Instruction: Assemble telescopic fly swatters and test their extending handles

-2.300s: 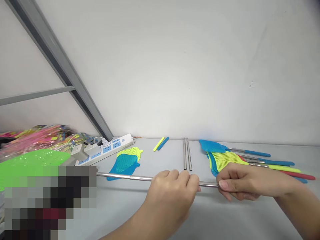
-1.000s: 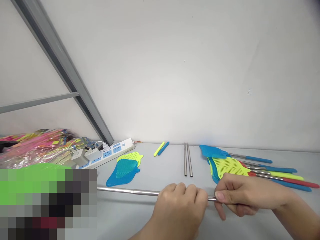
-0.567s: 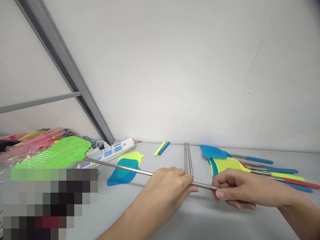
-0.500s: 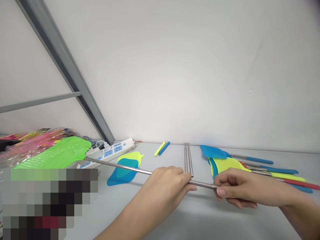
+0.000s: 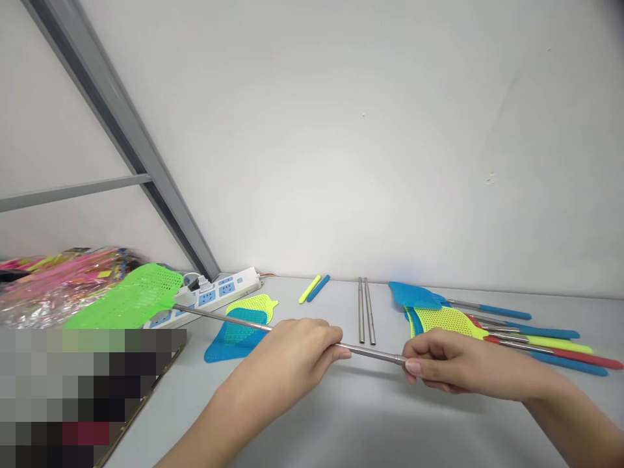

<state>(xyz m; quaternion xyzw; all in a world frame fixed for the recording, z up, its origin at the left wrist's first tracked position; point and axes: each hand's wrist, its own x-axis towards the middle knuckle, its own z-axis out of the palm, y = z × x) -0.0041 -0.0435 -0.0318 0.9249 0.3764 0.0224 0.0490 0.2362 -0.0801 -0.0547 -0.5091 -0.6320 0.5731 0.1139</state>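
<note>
The left hand [image 5: 302,354] is curled round a steel rod [image 5: 374,352] with a green head [image 5: 129,299]; the right hand [image 5: 453,363] pinches the rod's other end. The rod is held over the bench [image 5: 414,429], its head at left, hiding part of the power strip [image 5: 229,290]. Two loose rods [image 5: 361,312] lie between two grips [image 5: 318,288] and several swatters [image 5: 446,322].

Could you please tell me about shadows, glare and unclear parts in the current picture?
Head view: a soft shadow on the table below the rod and right hand; head view: bright glints on the bags; head view: lower left pixelated, details unreadable, and top right corner darkened.
</note>
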